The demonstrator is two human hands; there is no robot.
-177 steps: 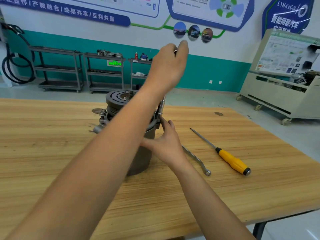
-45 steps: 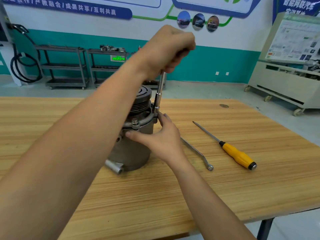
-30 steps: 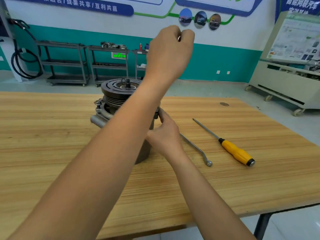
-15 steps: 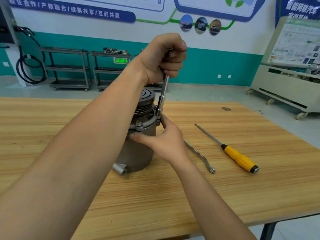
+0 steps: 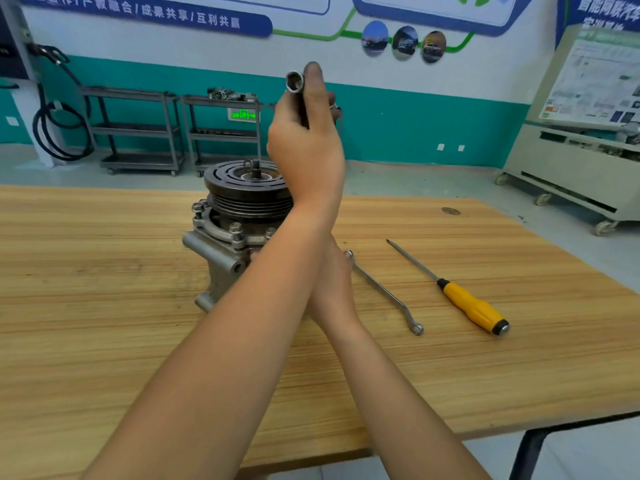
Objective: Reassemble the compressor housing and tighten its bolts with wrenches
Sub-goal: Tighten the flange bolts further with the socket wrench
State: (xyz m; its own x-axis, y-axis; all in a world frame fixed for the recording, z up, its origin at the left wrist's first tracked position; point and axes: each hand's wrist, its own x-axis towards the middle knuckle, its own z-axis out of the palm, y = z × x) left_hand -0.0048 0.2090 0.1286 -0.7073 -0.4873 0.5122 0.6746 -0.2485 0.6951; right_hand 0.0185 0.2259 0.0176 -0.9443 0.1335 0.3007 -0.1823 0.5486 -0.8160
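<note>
The grey compressor (image 5: 225, 251) stands upright on the wooden table (image 5: 104, 306), its dark grooved pulley (image 5: 247, 192) on top and several bolts around the housing flange. My left hand (image 5: 306, 147) is raised above the pulley's right edge and grips a steel socket wrench (image 5: 295, 81), whose hollow hex end points up. The wrench's lower part is hidden behind the hand. My right hand (image 5: 334, 282) holds the compressor's right side, mostly covered by my left forearm.
A thin ring spanner (image 5: 384, 292) lies just right of my right hand. A yellow-handled screwdriver (image 5: 467, 303) lies further right. Metal carts (image 5: 138, 129) and a wheeled training bench (image 5: 571, 168) stand on the floor beyond the table.
My left hand has swung the wrench round from a fist over the right-hand bolt to a raised grip with the socket end up. The compressor has turned, its lug now facing left.
</note>
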